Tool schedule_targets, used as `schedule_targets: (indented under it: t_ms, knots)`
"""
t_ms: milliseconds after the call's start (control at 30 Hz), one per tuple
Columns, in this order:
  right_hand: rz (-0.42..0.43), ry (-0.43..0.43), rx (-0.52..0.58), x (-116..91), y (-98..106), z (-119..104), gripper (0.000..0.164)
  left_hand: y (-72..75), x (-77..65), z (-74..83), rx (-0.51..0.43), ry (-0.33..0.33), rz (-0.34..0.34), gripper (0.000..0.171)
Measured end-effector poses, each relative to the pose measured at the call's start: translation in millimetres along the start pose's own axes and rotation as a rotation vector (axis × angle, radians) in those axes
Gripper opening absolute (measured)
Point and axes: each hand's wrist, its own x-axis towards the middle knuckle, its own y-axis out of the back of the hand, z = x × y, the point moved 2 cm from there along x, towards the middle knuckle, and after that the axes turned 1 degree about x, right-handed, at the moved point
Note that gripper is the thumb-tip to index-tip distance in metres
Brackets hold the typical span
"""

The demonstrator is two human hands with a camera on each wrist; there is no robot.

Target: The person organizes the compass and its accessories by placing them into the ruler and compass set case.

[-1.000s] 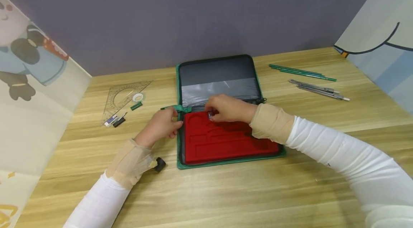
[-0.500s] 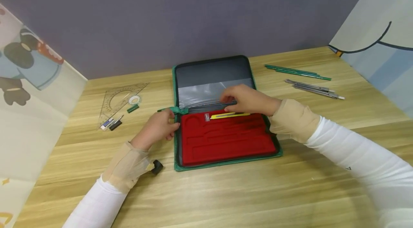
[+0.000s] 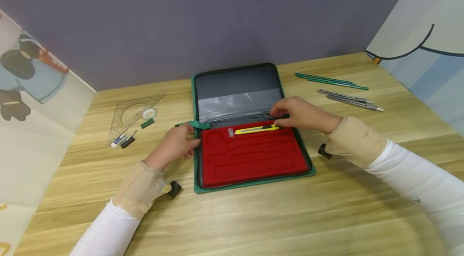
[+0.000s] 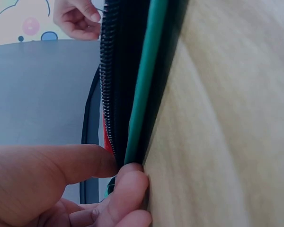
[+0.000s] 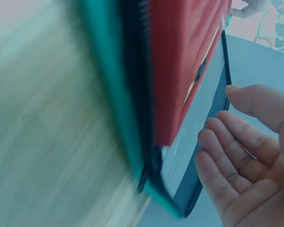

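Note:
An open green zip case [image 3: 237,83] lies on the table, its lid leaning back against the dark grey panel. In its red molded tray [image 3: 253,167], a yellow utility knife [image 3: 250,130] sits in a slot at the back, beside a small clear box [image 3: 230,132]. My left hand [image 3: 174,147] pinches the case's left edge; in the left wrist view the thumb lies at the zipper [image 4: 105,71] and fingers at the green border [image 4: 144,85]. My right hand [image 3: 302,115] hovers by the knife's right end, fingers loosely bent and holding nothing.
Left of the case lie a clear set square [image 3: 121,111], a tape roll [image 3: 148,114], a small green piece [image 3: 147,123], an eraser [image 3: 117,141] and a small black item [image 3: 128,142]. To the right are green pencils [image 3: 331,81] and metal drawing instruments [image 3: 349,100].
My right hand has drawn back to the right from the small clear box, uncovering it and the yellow knife in the tray. My left hand keeps its place at the case's edge.

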Motion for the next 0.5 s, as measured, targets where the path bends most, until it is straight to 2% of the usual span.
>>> schedule_targets:
  t_ms: [267,500]
  knots:
    - [0.043,-0.112,0.055,-22.3,12.8,29.0,0.021,-0.5,-0.8,-0.8,-0.002,0.001,-0.004,0.038]
    - [0.111,-0.202,0.002,-40.1,27.6,59.8,0.019,-0.1,-1.7,0.9,-0.002,-0.006,0.001,0.037]
